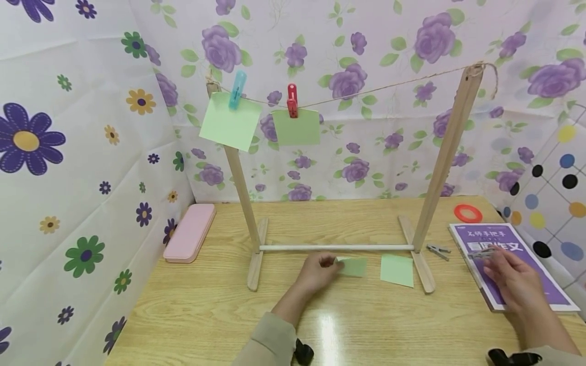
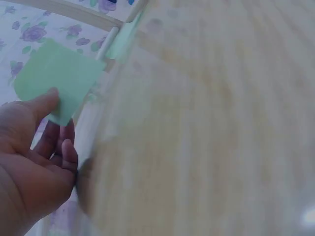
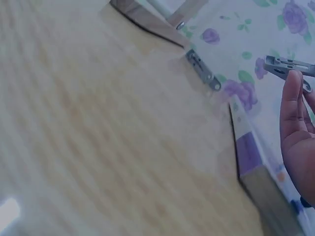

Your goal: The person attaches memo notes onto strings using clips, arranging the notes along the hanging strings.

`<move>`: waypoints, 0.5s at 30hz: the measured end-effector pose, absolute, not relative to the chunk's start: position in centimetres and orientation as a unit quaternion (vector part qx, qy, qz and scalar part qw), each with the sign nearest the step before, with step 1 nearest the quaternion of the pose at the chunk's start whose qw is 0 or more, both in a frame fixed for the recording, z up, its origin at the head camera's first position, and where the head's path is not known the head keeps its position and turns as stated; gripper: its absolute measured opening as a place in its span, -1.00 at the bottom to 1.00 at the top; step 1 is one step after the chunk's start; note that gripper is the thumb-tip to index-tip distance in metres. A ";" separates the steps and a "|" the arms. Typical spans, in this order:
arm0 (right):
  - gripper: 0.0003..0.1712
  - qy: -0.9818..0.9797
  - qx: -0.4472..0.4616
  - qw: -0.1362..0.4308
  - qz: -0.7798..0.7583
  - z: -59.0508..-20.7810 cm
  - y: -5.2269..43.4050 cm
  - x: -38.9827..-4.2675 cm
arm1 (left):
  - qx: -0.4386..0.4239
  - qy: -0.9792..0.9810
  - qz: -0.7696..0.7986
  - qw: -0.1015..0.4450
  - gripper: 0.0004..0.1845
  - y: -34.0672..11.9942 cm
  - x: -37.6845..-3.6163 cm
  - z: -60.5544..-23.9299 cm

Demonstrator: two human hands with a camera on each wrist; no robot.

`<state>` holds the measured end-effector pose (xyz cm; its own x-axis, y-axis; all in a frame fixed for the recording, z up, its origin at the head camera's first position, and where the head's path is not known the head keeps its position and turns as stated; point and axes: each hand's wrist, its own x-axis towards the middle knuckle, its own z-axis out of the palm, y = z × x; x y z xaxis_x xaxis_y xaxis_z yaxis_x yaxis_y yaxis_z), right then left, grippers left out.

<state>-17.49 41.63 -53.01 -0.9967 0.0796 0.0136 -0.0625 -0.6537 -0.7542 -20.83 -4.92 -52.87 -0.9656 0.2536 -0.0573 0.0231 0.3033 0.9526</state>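
My left hand (image 1: 318, 274) pinches a green paper note (image 1: 353, 267) low over the table, thumb on its face in the left wrist view. Above the purple book (image 1: 517, 290), my right hand (image 1: 517, 279) holds a grey clothespin (image 3: 288, 65) between thumb and fingers. Another grey clothespin (image 1: 438, 251) lies on the table beside the right post's foot. A second green note (image 1: 397, 270) lies flat near that foot. From the string (image 1: 380, 90) hang two green notes, one tilted under a blue clothespin (image 1: 237, 90), the other under a red clothespin (image 1: 292, 100).
Two wooden posts, left (image 1: 241, 193) and right (image 1: 448, 157), stand on flat feet and carry the string. A white rod (image 1: 336, 247) joins them low down. A pink case (image 1: 189, 233) lies at the left, a red ring (image 1: 468, 213) behind the book.
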 end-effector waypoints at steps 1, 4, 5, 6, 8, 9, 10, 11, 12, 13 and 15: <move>-0.71 -0.413 -0.005 0.042 0.910 -52.7 41.4 -17.6 | 0.072 0.787 0.603 0.106 -0.80 -4.9 -20.9 -52.6; -0.70 -0.404 0.025 0.062 0.912 -51.3 40.7 -17.7 | 0.040 0.737 0.664 0.122 -0.82 -5.2 -21.2 -51.5; -0.70 -0.397 0.036 0.072 0.914 -50.7 40.4 -17.8 | 0.041 0.719 0.683 0.125 -0.81 -5.3 -21.3 -51.1; -0.68 -0.393 0.054 0.085 0.914 -50.1 40.1 -17.9 | 0.047 0.702 0.700 0.127 -0.80 -5.4 -21.5 -50.6; -0.68 -0.398 0.084 0.105 0.908 -48.6 39.5 -18.0 | 0.056 0.680 0.721 0.122 -0.79 -5.6 -21.8 -49.7; -0.67 -0.398 0.098 0.116 0.905 -47.8 39.1 -18.0 | 0.060 0.672 0.729 0.117 -0.78 -5.7 -21.9 -49.2; -0.67 -0.405 0.110 0.129 0.899 -47.0 38.8 -18.1 | 0.063 0.668 0.734 0.110 -0.78 -5.7 -22.0 -48.6; -0.67 -0.415 0.118 0.142 0.891 -46.2 38.5 -18.2 | 0.066 0.665 0.737 0.101 -0.77 -5.8 -22.1 -48.2; -0.68 -0.437 0.122 0.157 0.877 -45.4 38.2 -18.2 | 0.064 0.665 0.739 0.089 -0.77 -5.8 -22.2 -47.7; -0.70 -0.457 0.124 0.168 0.865 -44.5 37.9 -18.2 | 0.063 0.667 0.739 0.077 -0.77 -5.9 -22.3 -47.2; -0.71 -0.487 0.130 0.196 0.841 -42.9 37.4 -18.3 | 0.061 0.668 0.739 0.057 -0.81 -5.9 -22.5 -46.4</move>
<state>-18.32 37.40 -42.87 -0.8895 0.2026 0.4096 -0.4561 -0.4497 -0.7680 -22.48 -5.93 -46.44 -0.9860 0.1664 0.0132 -0.0035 -0.0997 0.9950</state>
